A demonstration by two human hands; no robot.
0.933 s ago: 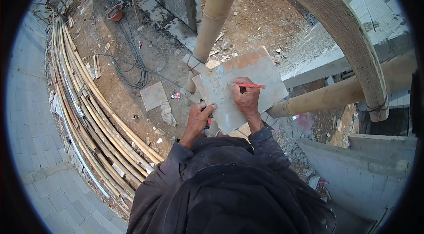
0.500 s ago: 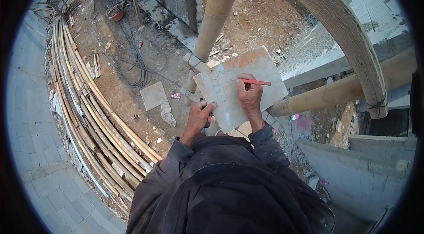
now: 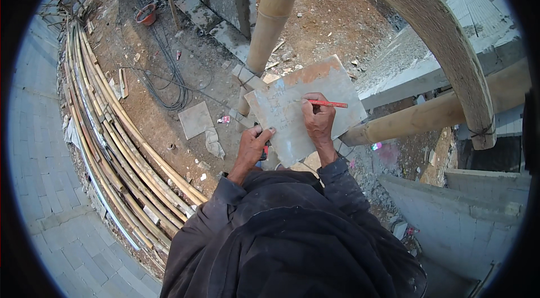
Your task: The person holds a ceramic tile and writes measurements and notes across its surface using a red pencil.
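- Slab (image 3: 289, 115) in front of the torso, between both hands — marking it looks like the step in hand.
- Right hand (image 3: 319, 122) closed round a red pencil (image 3: 335, 104).
- Left hand (image 3: 250, 146) curled, pinching its left edge; red-and-black object (image 3: 264, 153) half hidden there.
- Further strokes call for steadiness.

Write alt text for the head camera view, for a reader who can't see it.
A person's right hand holds a red pencil-like tool over a pale, marked panel, while the left hand steadies its left edge. Long poles lie on littered dirt to the left.
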